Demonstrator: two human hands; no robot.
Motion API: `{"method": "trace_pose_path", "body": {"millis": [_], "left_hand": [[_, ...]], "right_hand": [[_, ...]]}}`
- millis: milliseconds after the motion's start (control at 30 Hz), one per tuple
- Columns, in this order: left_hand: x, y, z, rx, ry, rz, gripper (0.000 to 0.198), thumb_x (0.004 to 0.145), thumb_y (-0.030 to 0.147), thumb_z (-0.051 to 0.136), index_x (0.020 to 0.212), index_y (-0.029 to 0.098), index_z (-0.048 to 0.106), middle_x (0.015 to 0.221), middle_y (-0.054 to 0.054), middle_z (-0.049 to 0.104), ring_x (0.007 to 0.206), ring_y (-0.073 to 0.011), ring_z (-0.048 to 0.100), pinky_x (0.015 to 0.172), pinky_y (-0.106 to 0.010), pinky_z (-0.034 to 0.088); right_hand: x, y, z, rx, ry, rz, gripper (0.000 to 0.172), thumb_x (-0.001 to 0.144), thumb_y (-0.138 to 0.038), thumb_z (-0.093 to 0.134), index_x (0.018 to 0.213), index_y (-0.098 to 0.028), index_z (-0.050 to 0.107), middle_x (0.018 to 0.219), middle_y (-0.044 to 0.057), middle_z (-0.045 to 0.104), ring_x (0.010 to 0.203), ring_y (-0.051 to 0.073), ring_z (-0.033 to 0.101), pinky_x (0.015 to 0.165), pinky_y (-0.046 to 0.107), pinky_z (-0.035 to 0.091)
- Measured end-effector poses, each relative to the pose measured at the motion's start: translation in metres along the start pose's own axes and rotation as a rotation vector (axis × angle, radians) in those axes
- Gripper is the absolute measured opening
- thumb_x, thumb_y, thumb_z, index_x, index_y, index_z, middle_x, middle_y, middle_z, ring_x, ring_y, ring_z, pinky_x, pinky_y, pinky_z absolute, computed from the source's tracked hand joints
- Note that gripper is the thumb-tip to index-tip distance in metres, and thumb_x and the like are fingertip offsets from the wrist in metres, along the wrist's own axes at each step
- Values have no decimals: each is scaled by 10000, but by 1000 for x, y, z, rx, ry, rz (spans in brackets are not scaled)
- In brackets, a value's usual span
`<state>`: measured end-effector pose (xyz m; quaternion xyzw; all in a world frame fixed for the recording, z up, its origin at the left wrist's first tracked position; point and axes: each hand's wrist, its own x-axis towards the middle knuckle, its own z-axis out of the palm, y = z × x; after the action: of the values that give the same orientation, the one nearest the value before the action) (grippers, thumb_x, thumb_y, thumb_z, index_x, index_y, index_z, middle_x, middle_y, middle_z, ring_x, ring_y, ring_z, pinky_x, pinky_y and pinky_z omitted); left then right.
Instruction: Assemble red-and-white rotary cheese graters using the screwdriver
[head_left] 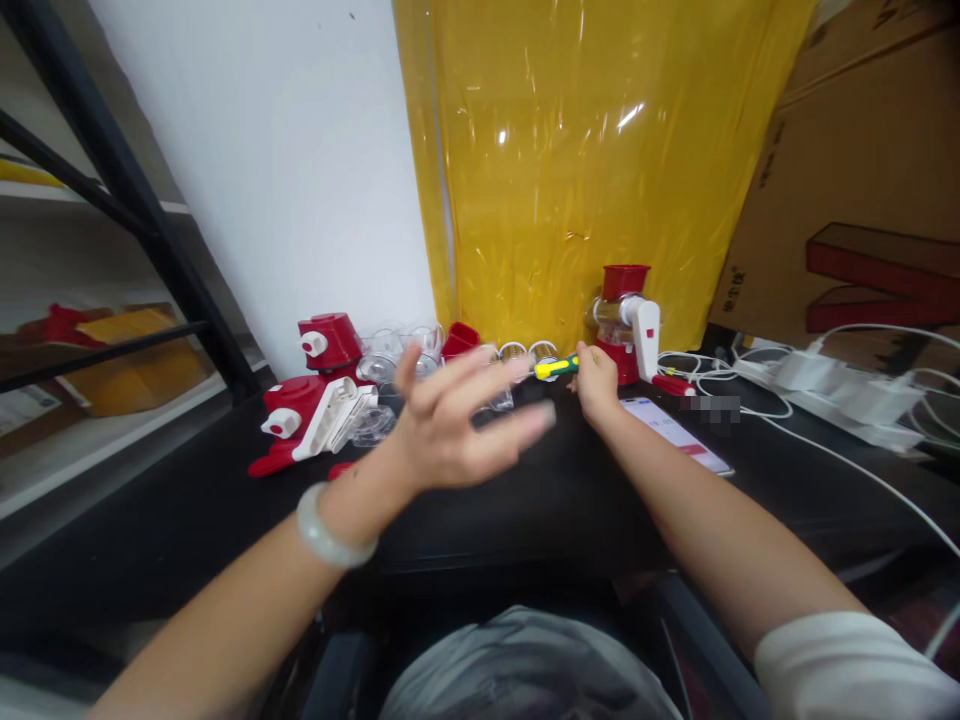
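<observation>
My right hand [598, 384] is closed round the green end of a yellow-and-green screwdriver [556, 367], whose yellow part points left. My left hand [457, 420] hovers over the black table with its fingers spread and slightly blurred, holding nothing. Its fingertips are near the screwdriver's yellow end, and whether they touch is unclear. Behind my left hand stand metal drum cutters [545, 352] and clear plastic parts [379, 368], partly hidden. An assembled red-and-white rotary grater [626, 325] stands just behind my right hand.
On the left lie red grater bodies [330, 342] and a white crank handle [328, 425]. A phone [675, 432] lies beside my right forearm. White cables and a power strip [832, 395] occupy the right side. A large cardboard box [862, 170] stands behind them.
</observation>
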<state>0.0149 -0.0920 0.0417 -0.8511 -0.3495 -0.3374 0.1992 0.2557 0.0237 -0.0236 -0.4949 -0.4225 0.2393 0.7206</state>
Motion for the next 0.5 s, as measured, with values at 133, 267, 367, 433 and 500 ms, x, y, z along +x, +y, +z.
{"method": "trace_pose_path", "body": {"millis": [133,267,367,433,500], "left_hand": [[27,-43,15,31,102,44,304,915,334,530,1206,248,557,1217,-63,622,1263,-287,474,1155,-588,203],[17,-71,33,22,25,27,287,892,415,580,1088,205,571,1168,-81,616,1197,-291,479,1074,-493,337],[7,-81,41,27,-53,-1,447,813,549,656,1063,197,543,1178,-97,575,1172,-312,462,1025,-486,382],[4,-84,45,19,-88,-29,521,766,599,686,1053,193,531,1164,-104,557,1148,-318,461,1004,-489,400],[2,-85,50,-8,-97,-60,528,756,602,697,1042,192,527,1121,-103,555,1116,-312,467,991,-486,415]], "right_hand": [[-2,-2,0,4,3,10,305,855,-449,516,650,-225,491,414,-90,383,317,102,412,365,244,386],[-2,-2,0,-5,-4,1,304,853,-454,516,655,-223,503,415,-84,399,323,109,424,366,247,384],[-1,-1,0,1,-4,8,290,844,-440,527,654,-222,503,410,-88,390,324,105,403,383,252,399],[-1,-1,-1,8,-4,14,273,842,-426,525,664,-219,517,410,-88,389,328,104,401,387,250,394],[-1,-3,-1,22,-12,16,263,845,-420,509,680,-217,537,409,-85,391,332,108,407,384,249,381]]}}
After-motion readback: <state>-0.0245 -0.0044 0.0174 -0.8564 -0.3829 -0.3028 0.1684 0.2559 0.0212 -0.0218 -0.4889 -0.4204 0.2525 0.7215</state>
